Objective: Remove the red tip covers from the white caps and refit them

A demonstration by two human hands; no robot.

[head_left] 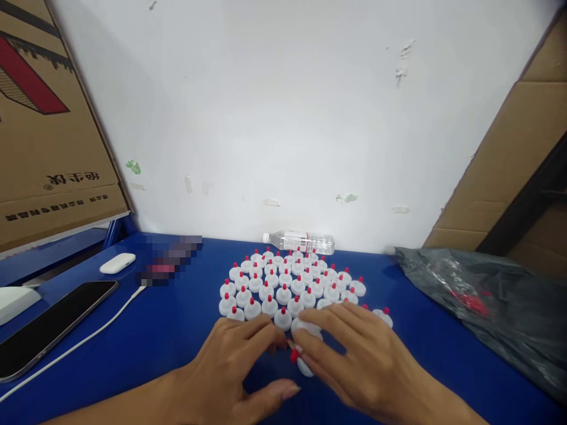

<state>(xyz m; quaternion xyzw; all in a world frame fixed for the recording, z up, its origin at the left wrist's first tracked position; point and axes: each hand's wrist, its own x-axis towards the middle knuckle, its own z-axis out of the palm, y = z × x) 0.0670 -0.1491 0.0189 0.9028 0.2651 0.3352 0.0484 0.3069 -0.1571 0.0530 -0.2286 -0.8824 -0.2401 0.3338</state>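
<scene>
Several white round bottle caps with red tips (282, 319) stand grouped on the blue table (177, 330) in front of both hands. My right hand (358, 348) arches over the near edge of the group, its fingers bent around a white cap with a red tip (305, 367) that lies tilted. Its palm side and thumb are hidden. Under its fingertips another white cap (305, 328) shows in part. My left hand (248, 360) is just left of the tilted cap, thumb apart from the curled fingers, with nothing visible between them. Its index fingertip comes close to the red tip.
A clear plastic bottle (299, 242) lies against the white wall behind the caps. On the right is a dark plastic bag (500, 319) with red pieces (472, 302). A phone (53, 324), white case (117, 263) and cable (101, 327) lie left, below a cardboard box (48, 136).
</scene>
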